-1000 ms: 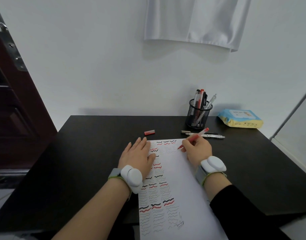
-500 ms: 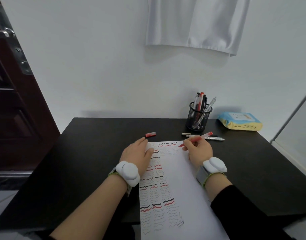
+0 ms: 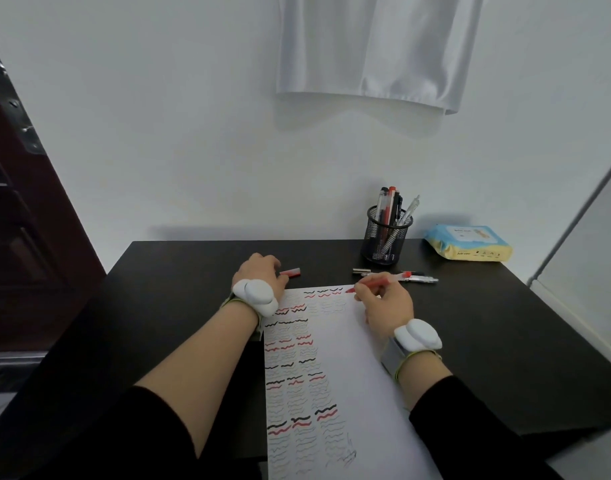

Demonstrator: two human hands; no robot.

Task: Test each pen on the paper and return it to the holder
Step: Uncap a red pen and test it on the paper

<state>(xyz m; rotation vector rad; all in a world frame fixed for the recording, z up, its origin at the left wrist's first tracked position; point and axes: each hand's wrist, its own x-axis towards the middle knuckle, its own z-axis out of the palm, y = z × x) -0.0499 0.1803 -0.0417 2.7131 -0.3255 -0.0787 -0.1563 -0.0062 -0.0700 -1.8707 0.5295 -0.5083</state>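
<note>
1. Paper [image 3: 349,375] lies on the desk [image 3: 158,323], covered in wavy test lines.
2. Right hand [image 3: 387,306] grips the red pen [image 3: 373,282], tip at the paper's far edge.
3. Left hand [image 3: 259,275], fingers curled, reaches the red cap [image 3: 292,271]; contact unclear.
4. Two pens [image 3: 401,276] lie beyond.
5. Mesh holder [image 3: 387,239] stands farthest, holding pens.

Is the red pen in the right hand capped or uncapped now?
Uncapped. The red pen shows a bare tip at the paper, and its red cap lies apart on the table by the left hand.
</note>
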